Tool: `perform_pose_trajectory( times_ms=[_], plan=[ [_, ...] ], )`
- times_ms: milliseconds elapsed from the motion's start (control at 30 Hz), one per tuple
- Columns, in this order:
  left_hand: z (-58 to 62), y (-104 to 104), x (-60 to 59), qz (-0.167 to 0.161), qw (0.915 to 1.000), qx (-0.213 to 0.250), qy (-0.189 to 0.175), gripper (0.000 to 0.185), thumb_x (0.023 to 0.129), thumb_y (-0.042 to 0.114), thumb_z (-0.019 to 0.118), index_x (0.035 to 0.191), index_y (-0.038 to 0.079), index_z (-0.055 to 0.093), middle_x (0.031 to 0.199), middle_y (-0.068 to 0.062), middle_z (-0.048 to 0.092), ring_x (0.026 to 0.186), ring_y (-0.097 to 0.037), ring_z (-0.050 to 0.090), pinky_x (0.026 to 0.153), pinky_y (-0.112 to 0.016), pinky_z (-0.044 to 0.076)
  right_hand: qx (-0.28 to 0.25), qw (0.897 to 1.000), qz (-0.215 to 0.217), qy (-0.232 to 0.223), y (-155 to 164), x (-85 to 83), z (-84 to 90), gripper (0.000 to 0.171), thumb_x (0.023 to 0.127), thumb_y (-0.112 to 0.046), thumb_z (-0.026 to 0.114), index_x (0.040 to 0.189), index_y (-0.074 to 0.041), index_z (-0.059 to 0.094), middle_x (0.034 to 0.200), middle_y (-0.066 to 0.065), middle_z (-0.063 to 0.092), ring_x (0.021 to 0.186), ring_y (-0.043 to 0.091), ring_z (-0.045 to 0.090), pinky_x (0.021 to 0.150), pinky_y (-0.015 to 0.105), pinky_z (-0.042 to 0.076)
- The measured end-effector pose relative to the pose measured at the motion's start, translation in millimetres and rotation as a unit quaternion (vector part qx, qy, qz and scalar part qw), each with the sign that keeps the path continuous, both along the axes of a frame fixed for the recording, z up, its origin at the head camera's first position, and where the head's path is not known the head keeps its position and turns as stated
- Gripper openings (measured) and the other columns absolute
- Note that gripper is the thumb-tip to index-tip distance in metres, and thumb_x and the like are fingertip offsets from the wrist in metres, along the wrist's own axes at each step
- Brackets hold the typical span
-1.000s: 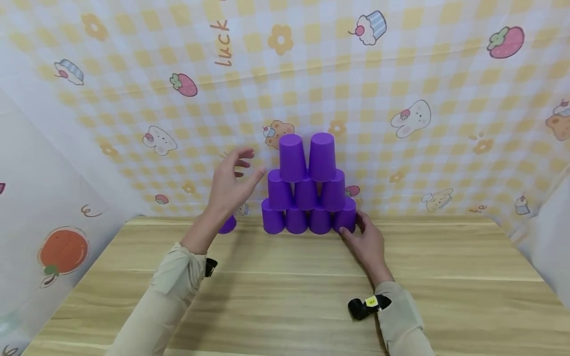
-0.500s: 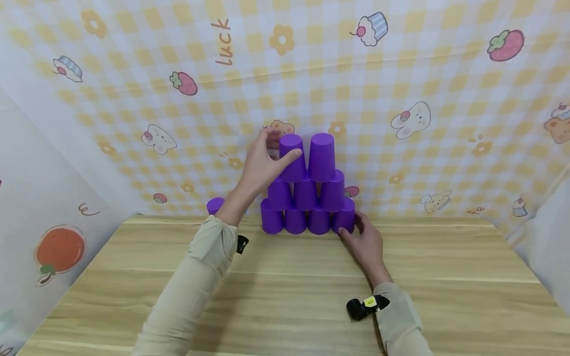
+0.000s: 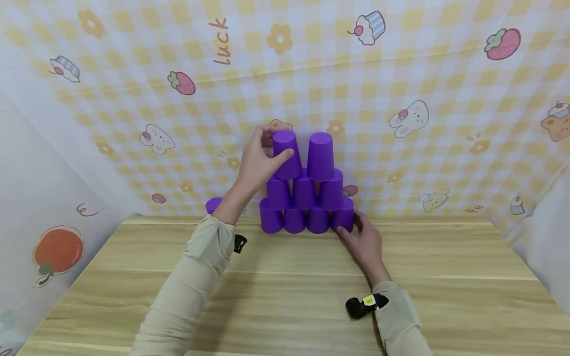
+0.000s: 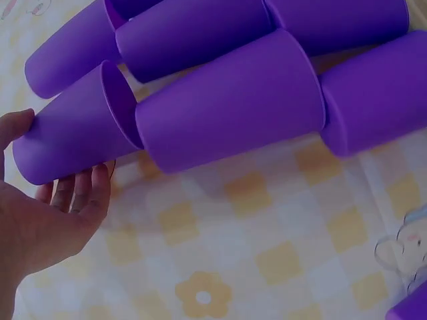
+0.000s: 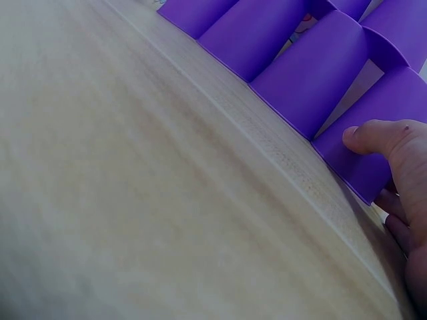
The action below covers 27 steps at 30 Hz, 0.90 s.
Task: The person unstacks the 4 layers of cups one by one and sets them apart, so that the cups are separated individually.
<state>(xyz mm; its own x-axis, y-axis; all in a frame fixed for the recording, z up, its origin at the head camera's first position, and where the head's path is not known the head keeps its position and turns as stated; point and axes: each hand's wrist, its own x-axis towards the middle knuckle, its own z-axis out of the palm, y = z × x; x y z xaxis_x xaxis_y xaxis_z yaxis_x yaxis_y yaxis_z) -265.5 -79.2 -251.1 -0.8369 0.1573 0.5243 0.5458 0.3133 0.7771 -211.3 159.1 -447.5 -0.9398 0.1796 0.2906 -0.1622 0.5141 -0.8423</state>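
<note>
A lone purple cup (image 3: 213, 204) stands on the bench (image 3: 285, 296) behind the left wrist. The left hand (image 3: 258, 163) grips the top-left cup (image 3: 286, 154), fingers curled round it. The right hand (image 3: 365, 242) pinches, it seems, the bottom-right cup (image 3: 344, 216).

Left hand (image 4: 47, 220) at lower left, thumb and fingers curled round the gripped purple cup (image 4: 73, 137), closed end toward the palm. Big purple cup (image 4: 230, 110) directly beside the gripped cup, touching its rim. More purple cups (image 4: 200, 27) above and beyond the big cup. Checked yellow backdrop (image 4: 267, 227) below the big cup.
</note>
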Motion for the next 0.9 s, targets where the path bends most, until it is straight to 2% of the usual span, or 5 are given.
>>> perform_pose_trajectory(
  times_ms=[233, 400, 700, 900],
  plan=[
    [12.2, -7.3, 15.7, 0.001, 0.9999, 0.005, 0.015, 0.051, 0.078, 0.015, 0.075, 0.121, 0.008, 0.048, 0.11, -0.006, 0.057, 0.098, -0.016, 0.054, 0.077, -0.031, 0.049, 0.004, 1.0, -0.004, 0.002, -0.2, 0.1, -0.9, 0.062, 0.08, -0.017, 0.074, 0.132, 0.0, 0.046, 0.127, 0.023, 0.053, 0.115, 0.034, 0.052, 0.098, 0.041, 0.041],
    [17.2, -15.4, 19.6, 0.01, 0.9992, 0.005, 0.037, 0.051, 0.077, 0.013, 0.075, 0.121, 0.007, 0.049, 0.111, -0.005, 0.058, 0.099, -0.016, 0.054, 0.078, -0.031, 0.049, 0.002, 1.0, -0.001, 0.01, -1.5, 0.1, -0.8, 0.061, 0.08, -0.016, 0.074, 0.132, 0.001, 0.046, 0.126, 0.024, 0.053, 0.115, 0.035, 0.052, 0.098, 0.042, 0.041],
    [18.4, -39.3, 24.1, 0.032, 0.9984, -0.008, 0.046, 0.052, 0.077, 0.008, 0.073, 0.122, 0.003, 0.048, 0.113, -0.008, 0.057, 0.101, -0.02, 0.054, 0.083, -0.034, 0.049, -0.002, 1.0, 0.0, 0.0, -1.2, 0.9, 0.7, 0.061, 0.08, -0.017, 0.073, 0.132, 0.0, 0.046, 0.127, 0.023, 0.052, 0.116, 0.033, 0.051, 0.099, 0.039, 0.04],
    [16.6, -54.6, 26.1, 0.054, 0.9975, 0.0, 0.044, 0.052, 0.077, 0.007, 0.072, 0.123, 0.003, 0.048, 0.113, -0.008, 0.057, 0.102, -0.02, 0.054, 0.083, -0.037, 0.049, 0.003, 1.0, 0.0, 0.0, -1.4, 0.6, 0.6, 0.061, 0.08, -0.017, 0.073, 0.132, 0.0, 0.046, 0.127, 0.022, 0.052, 0.115, 0.033, 0.052, 0.098, 0.039, 0.041]
  ],
)
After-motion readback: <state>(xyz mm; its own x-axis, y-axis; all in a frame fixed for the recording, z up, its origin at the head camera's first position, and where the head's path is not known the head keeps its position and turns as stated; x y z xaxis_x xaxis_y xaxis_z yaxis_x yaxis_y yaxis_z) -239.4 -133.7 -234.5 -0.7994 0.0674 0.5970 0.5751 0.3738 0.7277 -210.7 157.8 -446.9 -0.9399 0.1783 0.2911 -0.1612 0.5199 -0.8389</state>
